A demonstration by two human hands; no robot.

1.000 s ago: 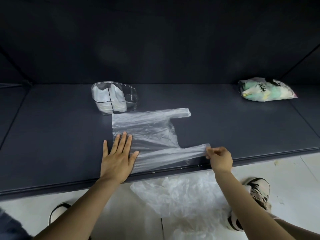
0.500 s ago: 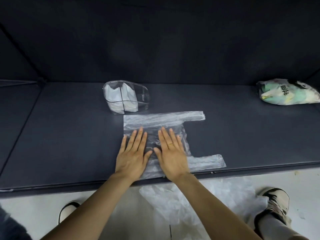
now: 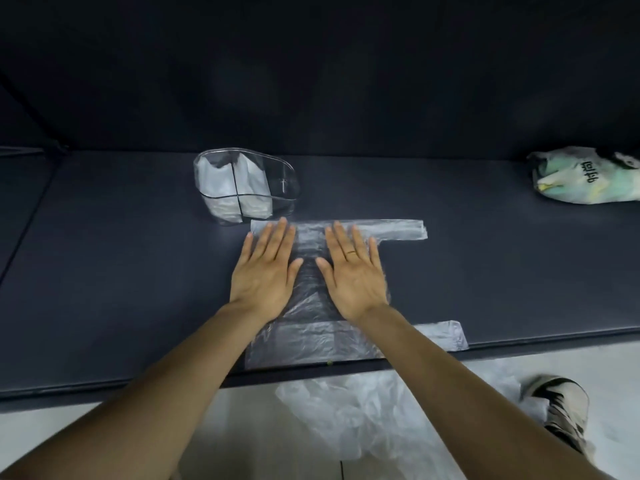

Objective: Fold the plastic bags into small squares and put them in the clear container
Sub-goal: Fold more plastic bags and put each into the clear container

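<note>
Bag (image 3: 311,344) flat on table (image 3: 121,289), at its near edge, handles pointing right. Left hand (image 3: 265,271) and right hand (image 3: 353,275) lie side by side on the bag, fingers toward the far side. Container (image 3: 282,185) just beyond the bag's far left corner, folded bags (image 3: 228,181) inside. Pack (image 3: 585,180) far right. Loose bags (image 3: 367,417) on floor, below table edge; shoe (image 3: 561,407) to their right.

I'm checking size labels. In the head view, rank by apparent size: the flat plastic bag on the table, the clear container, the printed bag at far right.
1. Flat plastic bag, largest.
2. Clear container and printed bag: alike, and the printed bag is cut off by the frame, so unranked.
</note>
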